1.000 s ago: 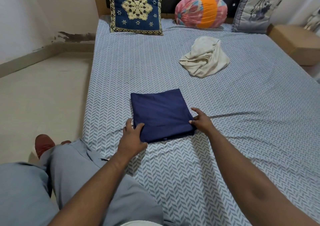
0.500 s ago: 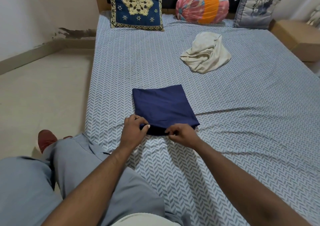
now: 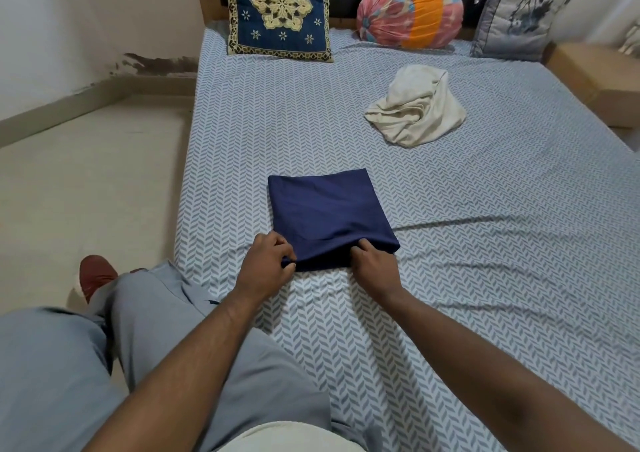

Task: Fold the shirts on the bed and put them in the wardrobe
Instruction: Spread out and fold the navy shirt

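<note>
- Your left hand point(image 3: 266, 268) is at the near left corner of the dark blue shirt point(image 3: 329, 212). The fingers are curled and they pinch the edge of the cloth.
- Your right hand point(image 3: 375, 268) is on the same near edge, more to the right. Its fingers are curled too, and they pinch the cloth there.
- The near edge looks a little lifted and bunched where you hold it.
- The dark blue shirt is folded into a neat square. It lies flat on the bed point(image 3: 485, 243), close to the left side and right in front of you.
- A cream shirt point(image 3: 415, 108) lies in a crumpled heap farther up the bed, well apart from the blue one and off to the right.
- Three pillows lean at the head of the bed: a blue pillow point(image 3: 278, 11) with a gold flower on the left, a round pink and orange pillow point(image 3: 410, 18) in the middle, and a grey pillow point(image 3: 523, 15) on the right.
- The bed has a sheet with a grey and white zigzag pattern.
- Your legs in grey trousers point(image 3: 173, 365) are at the left edge of the bed.
- A red shoe point(image 3: 95, 275) shows by your knee, above the pale floor point(image 3: 86, 174).
</note>
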